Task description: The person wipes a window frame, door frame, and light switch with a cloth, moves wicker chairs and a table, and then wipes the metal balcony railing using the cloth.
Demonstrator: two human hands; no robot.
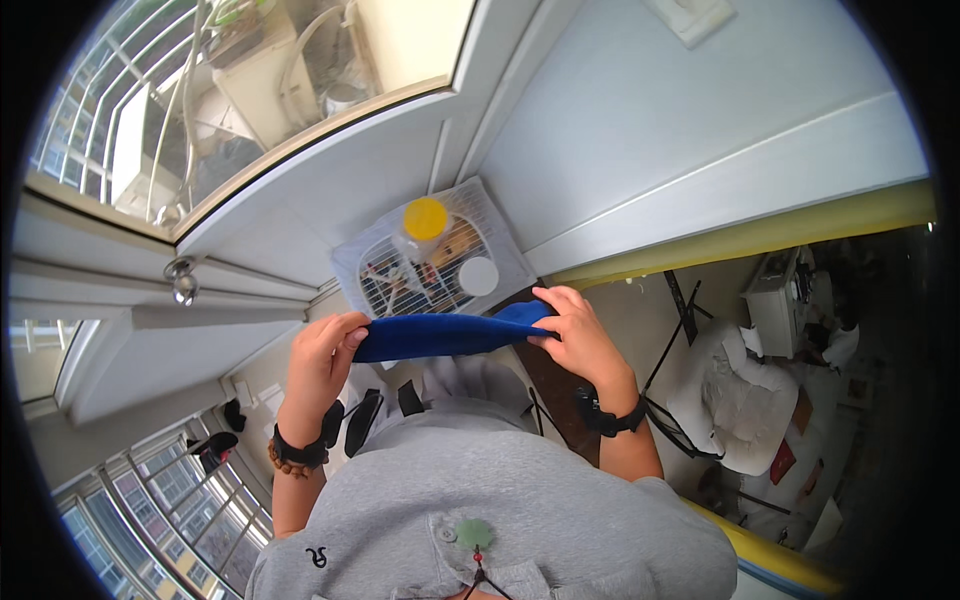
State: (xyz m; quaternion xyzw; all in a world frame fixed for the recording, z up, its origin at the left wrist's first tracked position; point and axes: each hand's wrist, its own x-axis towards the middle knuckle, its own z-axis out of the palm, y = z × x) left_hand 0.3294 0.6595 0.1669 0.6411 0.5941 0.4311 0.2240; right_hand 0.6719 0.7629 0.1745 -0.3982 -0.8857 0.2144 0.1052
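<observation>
A folded blue cloth (442, 335) is stretched between my two hands in front of my body. My left hand (322, 364) pinches its left end between thumb and fingers. At the other end, my right hand (581, 334) grips the cloth, with a loose fold rising near the fingers. Beyond the cloth stands a pale wire-topped crate (409, 289); the wires cover assorted small items. On top of it rest a clear plastic jar with a yellow lid (424, 219) and a round white lid (478, 277).
White panelling (637, 142) and a window (337, 67) rise beyond the crate. A metal doorknob (182, 279) juts out at left. To the right are a yellow curtain (750, 232), a padded chair (735, 397) and a small white cabinet (772, 307).
</observation>
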